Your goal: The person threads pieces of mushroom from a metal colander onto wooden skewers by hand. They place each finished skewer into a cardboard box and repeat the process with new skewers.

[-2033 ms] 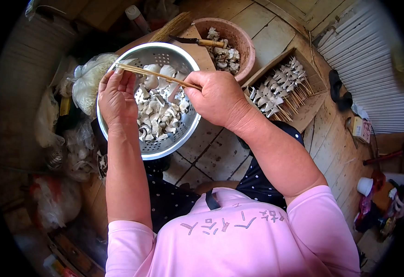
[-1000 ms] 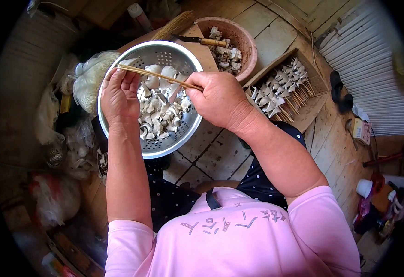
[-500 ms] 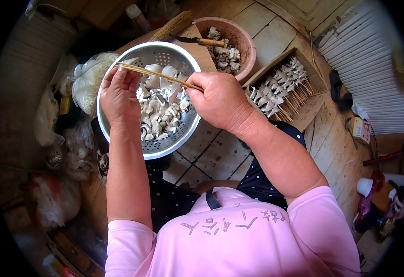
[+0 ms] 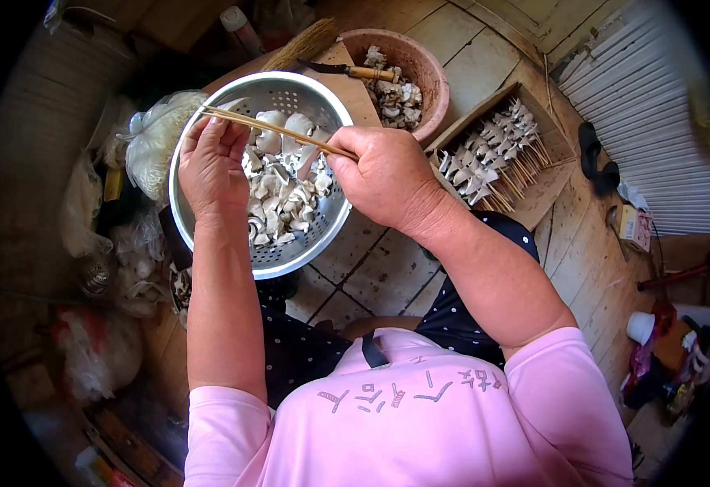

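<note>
A few thin bamboo skewers [image 4: 278,128] stretch between my hands above a metal colander [image 4: 340,219]. My right hand [image 4: 391,174] is closed around their right end. At the other end, my left hand [image 4: 215,166] pinches near the tips with thumb and fingers; a pale piece shows just behind them. Torn oyster mushrooms [image 4: 278,199] lie in the colander, with larger caps [image 4: 267,144] towards its far side.
To the right, a cardboard box [image 4: 562,138] holds rows of skewered mushrooms [image 4: 493,154]. Behind stands a pink basin [image 4: 438,77] with mushroom scraps; a wooden-handled knife [image 4: 363,73] reaches over its rim. Plastic bags [image 4: 156,146] crowd the left, and slippers [image 4: 597,162] lie right.
Almost nothing differs. Both hands keep the same hold on the skewers, and the left hand has shifted very slightly to the right.
</note>
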The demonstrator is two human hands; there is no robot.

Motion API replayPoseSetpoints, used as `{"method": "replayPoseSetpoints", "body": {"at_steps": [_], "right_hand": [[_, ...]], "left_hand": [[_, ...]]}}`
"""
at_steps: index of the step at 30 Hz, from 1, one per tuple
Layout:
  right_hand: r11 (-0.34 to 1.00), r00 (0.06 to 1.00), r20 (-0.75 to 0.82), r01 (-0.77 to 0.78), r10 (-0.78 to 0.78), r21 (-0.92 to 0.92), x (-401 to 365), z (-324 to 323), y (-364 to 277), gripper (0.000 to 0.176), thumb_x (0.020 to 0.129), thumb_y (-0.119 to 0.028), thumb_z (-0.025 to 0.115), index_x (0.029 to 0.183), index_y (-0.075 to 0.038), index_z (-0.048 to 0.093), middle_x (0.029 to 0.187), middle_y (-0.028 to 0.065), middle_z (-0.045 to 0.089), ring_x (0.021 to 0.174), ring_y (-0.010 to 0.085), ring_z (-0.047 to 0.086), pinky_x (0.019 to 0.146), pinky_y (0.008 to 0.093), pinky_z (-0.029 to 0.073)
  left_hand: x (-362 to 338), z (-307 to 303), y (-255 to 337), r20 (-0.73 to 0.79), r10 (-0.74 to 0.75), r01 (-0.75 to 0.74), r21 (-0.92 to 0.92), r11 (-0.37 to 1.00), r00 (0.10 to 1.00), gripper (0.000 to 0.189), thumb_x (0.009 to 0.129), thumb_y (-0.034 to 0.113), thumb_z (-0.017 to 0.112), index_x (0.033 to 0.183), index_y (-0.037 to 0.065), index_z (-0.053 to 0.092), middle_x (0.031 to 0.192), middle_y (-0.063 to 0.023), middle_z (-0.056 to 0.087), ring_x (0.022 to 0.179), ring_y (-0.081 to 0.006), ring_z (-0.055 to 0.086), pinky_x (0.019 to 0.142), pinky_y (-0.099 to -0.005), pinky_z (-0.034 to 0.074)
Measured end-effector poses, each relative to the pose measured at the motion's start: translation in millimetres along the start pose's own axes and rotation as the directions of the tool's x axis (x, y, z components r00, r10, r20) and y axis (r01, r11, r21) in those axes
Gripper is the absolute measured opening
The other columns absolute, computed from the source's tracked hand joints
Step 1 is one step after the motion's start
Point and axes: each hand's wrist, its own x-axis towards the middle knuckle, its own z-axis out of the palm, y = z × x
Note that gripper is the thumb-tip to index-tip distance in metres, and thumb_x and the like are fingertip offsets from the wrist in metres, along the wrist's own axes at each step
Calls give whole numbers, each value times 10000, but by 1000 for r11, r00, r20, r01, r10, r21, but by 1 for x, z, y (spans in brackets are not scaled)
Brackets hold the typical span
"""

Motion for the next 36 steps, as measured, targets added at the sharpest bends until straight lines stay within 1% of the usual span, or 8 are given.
{"method": "replayPoseSetpoints", "body": {"at_steps": [1, 8, 10, 16, 23, 29, 31, 36], "right_hand": [[999, 999, -29, 35, -35, -17, 0, 1, 1, 124, 836, -118, 617, 882, -24, 682, 773, 163, 676, 724, 314, 674, 679, 395, 531], [1000, 999, -30, 25, -25, -13, -1, 0, -1, 120, 835, -122, 618, 876, -28, 680, 769, 161, 674, 725, 317, 674, 677, 400, 529], [999, 999, 32, -32, 32, 4, -1, -3, -3, 162, 866, -179, 580, 891, -47, 671, 835, 182, 678, 823, 371, 657, 768, 463, 516], [1000, 1000, 11, 0, 1, -2, -2, -3, -2, 158, 858, -176, 581, 881, -46, 669, 827, 185, 675, 817, 374, 654, 768, 465, 514], [1000, 1000, 19, -7, 7, -13, -2, -3, -2, 166, 856, -183, 578, 884, -45, 666, 825, 187, 674, 817, 374, 654, 767, 469, 513], [999, 999, 40, -17, 19, -49, -2, -2, -1, 165, 858, -179, 567, 878, -44, 661, 824, 186, 672, 815, 374, 653, 766, 466, 514], [999, 999, 41, -1, 3, -54, -2, -2, -1, 165, 861, -177, 562, 878, -45, 658, 820, 186, 671, 810, 372, 654, 765, 466, 514], [999, 999, 50, -9, 11, -40, -3, -3, -2, 163, 866, -175, 557, 880, -45, 654, 825, 185, 671, 812, 372, 653, 770, 467, 513]], "left_hand": [[0, 0, 0, 1, -4, 4, 0, 1000, 1000, 144, 915, 42, 628, 1039, 5, 564, 905, -136, 676, 819, -204, 702, 778, -333, 602], [2, -2, -3, 18, -4, 4, 1, 1000, 1000, 164, 914, 51, 631, 1052, 9, 553, 895, -133, 673, 806, -203, 700, 769, -330, 603], [1, -1, -3, 18, -7, 7, 6, 1000, 1000, 157, 918, 55, 625, 1050, 11, 552, 890, -133, 669, 797, -202, 698, 770, -332, 603], [2, -2, -5, 25, -5, 4, 30, 1000, 1000, 142, 929, 59, 603, 1050, 11, 544, 900, -132, 663, 798, -202, 696, 763, -336, 603], [2, -1, -7, 27, -17, 16, 26, 1000, 999, 130, 938, 61, 585, 1052, 16, 542, 910, -130, 664, 803, -207, 696, 762, -345, 604], [1, -1, -9, 23, -63, 63, 15, 998, 998, 133, 958, 97, 565, 1062, 16, 546, 897, -115, 659, 818, -190, 680, 771, -350, 596], [3, -2, -9, 29, -86, 87, -22, 996, 996, 145, 962, 119, 571, 1063, 16, 565, 895, -102, 657, 815, -177, 667, 760, -331, 586], [7, -3, -10, 12, -114, 114, -34, 993, 993, 155, 955, 142, 594, 1046, 17, 592, 902, -93, 659, 815, -170, 660, 733, -307, 571]]}}
